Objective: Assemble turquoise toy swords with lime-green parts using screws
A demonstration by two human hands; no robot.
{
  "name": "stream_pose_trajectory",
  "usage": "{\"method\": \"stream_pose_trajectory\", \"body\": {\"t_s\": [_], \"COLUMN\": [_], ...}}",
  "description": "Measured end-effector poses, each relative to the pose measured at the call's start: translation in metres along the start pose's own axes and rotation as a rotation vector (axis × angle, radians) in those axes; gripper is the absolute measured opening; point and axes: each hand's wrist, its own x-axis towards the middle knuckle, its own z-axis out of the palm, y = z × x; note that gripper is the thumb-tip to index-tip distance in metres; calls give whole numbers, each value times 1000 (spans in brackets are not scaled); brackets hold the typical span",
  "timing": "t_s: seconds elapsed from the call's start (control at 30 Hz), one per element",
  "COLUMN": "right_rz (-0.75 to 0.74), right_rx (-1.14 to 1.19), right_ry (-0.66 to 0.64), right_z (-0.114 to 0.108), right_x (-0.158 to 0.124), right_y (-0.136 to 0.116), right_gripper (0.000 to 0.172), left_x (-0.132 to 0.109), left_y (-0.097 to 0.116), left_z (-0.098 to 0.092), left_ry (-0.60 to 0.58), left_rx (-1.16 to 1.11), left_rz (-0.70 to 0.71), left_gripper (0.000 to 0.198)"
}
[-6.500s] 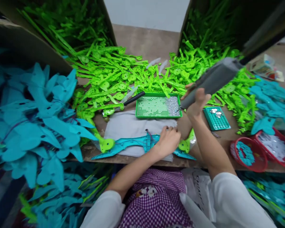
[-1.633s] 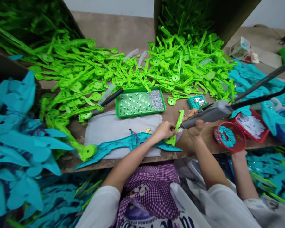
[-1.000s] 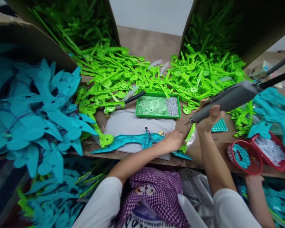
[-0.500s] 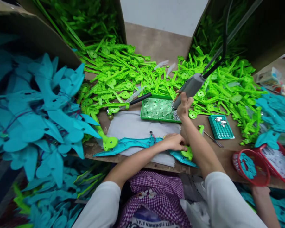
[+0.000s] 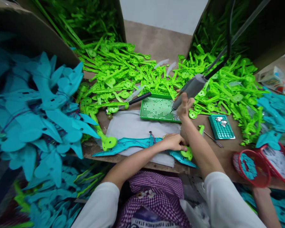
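The right grip (image 5: pixel 184 107), around a grey cylindrical tool (image 5: pixel 193 85), had reached the green plastic tray (image 5: pixel 154 108), seemingly shifting work. Left grip (image 5: pixel 174 141) was unclear.

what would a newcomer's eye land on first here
Probably the mass of lime green parts spread across the upper middle, rivalled by the big heap of blue parts at the left edge. Next, perhaps, the grey tool held in the right hand, its tip at the green tray near the centre. Just below, the left hand lies over a long blue piece.
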Motion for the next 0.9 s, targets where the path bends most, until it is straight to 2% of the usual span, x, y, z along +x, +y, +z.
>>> {"method": "stream_pose_trajectory", "body": {"t_s": [0.13, 0.3, 0.43, 0.6, 0.73, 0.9], "right_rz": [-47, -60, -44, 28, 78, 110], "right_rx": [35, 24, 56, -40, -48, -101], "right_ry": [44, 130, 167, 169, 157, 139], "right_z": [-7, -27, -53, -92, -112, -127], "right_x": [4, -3, -31, -86, -122, -139], "right_y": [-20, -60, -91, -124, -134, -124], "right_gripper": [47, 51, 50, 50, 47, 62], "left_x": [-1, 0, 3, 2, 0, -1], "left_y": [2, 3, -1, -2, 2, 6], "left_z": [-1, -3, -1, -1, -3, -3], "left_ry": [25, 42, 46, 53, 44, 78], "left_rx": [22, 37, 5, -14, -34, -22], "left_rz": [-15, -17, 24, 48, 30, 30], "left_gripper": [33, 34, 31, 29, 30, 30]}}
